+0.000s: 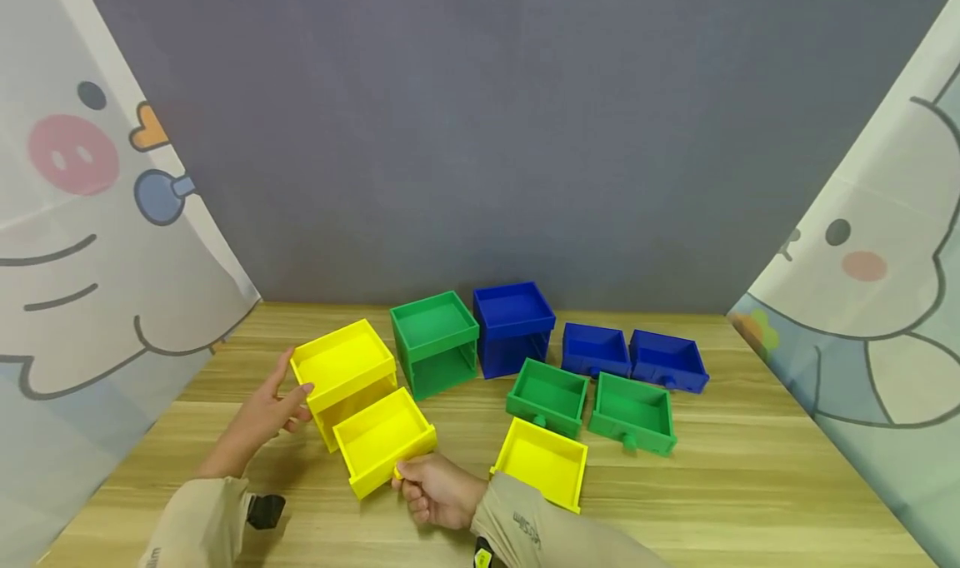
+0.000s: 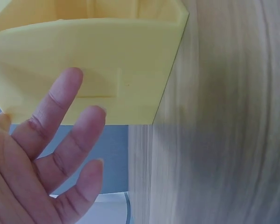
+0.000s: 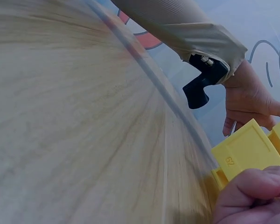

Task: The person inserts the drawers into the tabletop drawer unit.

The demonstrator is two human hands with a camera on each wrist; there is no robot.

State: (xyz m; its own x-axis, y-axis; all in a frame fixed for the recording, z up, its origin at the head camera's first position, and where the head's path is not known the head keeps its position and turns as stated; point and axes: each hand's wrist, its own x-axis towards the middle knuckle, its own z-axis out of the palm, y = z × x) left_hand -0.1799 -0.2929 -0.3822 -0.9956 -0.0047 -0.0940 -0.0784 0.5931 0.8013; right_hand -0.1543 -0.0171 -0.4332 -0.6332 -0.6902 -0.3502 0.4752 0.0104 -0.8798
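Note:
A yellow drawer cabinet (image 1: 341, 360) with a tray-like top stands on the table at the left. My left hand (image 1: 262, 414) rests on its left side, thumb on the front rim, fingers spread along the wall in the left wrist view. In front of its opening is a yellow drawer (image 1: 381, 439); I cannot tell whether its back edge is inside. My right hand (image 1: 438, 489) pinches the drawer's front knob. A second yellow drawer (image 1: 542, 464) lies right of that hand, partly behind the right sleeve.
Behind stand a green cabinet (image 1: 435, 322) and a blue cabinet (image 1: 513, 308), both with open fronts. To their right lie two green drawers (image 1: 551, 391) and two blue drawers (image 1: 596, 351). A grey panel (image 1: 510, 135) rises at the table's back, with printed cloth at both sides.

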